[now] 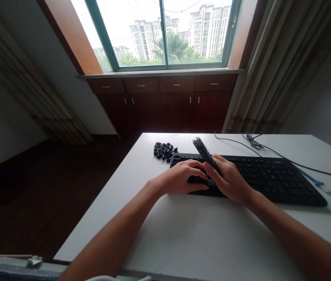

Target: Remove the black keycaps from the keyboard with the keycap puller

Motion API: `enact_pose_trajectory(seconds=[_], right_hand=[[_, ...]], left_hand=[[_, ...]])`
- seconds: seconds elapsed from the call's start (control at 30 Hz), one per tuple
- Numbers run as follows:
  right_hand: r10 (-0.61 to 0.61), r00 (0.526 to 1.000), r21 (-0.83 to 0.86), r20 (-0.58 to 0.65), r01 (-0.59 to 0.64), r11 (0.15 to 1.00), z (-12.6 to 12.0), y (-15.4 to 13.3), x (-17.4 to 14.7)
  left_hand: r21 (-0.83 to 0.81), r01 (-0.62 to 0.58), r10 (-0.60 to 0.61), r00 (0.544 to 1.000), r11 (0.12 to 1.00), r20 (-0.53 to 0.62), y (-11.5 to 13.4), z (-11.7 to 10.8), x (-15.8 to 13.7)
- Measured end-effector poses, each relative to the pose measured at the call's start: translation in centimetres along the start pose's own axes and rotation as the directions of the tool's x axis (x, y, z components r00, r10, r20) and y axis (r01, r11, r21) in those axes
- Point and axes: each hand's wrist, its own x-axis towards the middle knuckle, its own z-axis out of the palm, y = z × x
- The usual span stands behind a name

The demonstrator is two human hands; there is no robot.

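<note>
A black keyboard (271, 181) lies across the white table, with rows of keys visible on its right part. My left hand (184, 175) rests over its left part, fingers curved and thumb apart from them, touching the keys. In my right hand (230, 177), closed by the fingers and thumb, is a long narrow dark tool (203, 150). It is tilted up to the left, with small metallic prongs at its upper end. Its lower end is hidden by my hand, over the keyboard. Loose black keycaps (164, 151) are heaped beyond the keyboard's left corner.
A thin black cable (255, 142) runs in a bundle behind the keyboard and off to the right. A blue-handled brush-like item (312, 177) lies at the keyboard's right end. The white table (197, 238) has its left edge near my left forearm. Red-brown cabinets (159, 105) stand under the window.
</note>
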Motion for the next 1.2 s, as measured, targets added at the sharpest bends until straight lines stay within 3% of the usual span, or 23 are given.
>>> enact_pose_trajectory(seconds=[0.1,0.2,0.33,0.63,0.97,1.07,1.2], right_hand=[[0.036,0.988,0.023,0.149,-0.040,0.999,-1.9,0.2,0.5],[0.092,0.945,0.069,0.313,-0.119,0.990,-3.4,0.3,0.9],[0.100,0.922,0.066,0.373,-0.134,0.989,-4.0,0.4,1.1],[0.060,0.934,-0.021,0.352,-0.056,0.998,-3.2,-1.2,0.8],[0.144,0.975,0.011,0.169,-0.148,0.989,-0.5,-1.8,0.3],[0.119,0.986,0.050,0.113,-0.125,0.991,0.4,-1.9,0.2],[0.076,0.997,0.052,-0.014,-0.075,0.996,1.6,-2.0,0.0]], left_hand=[[0.001,0.012,-0.012,1.000,1.000,-0.012,0.3,0.2,0.1],[-0.022,0.040,-0.040,0.999,0.999,-0.009,0.6,0.2,0.3],[-0.044,0.050,-0.050,0.999,0.998,-0.005,0.6,0.0,0.4],[-0.152,0.030,-0.027,0.999,0.988,0.025,0.9,-0.2,0.3],[-0.175,0.025,-0.014,0.998,0.984,0.062,0.5,-2.1,-0.3],[-0.125,0.010,-0.005,0.999,0.992,0.035,1.1,-1.0,0.1],[-0.005,0.072,-0.072,0.994,0.997,-0.084,2.0,2.0,0.9]])
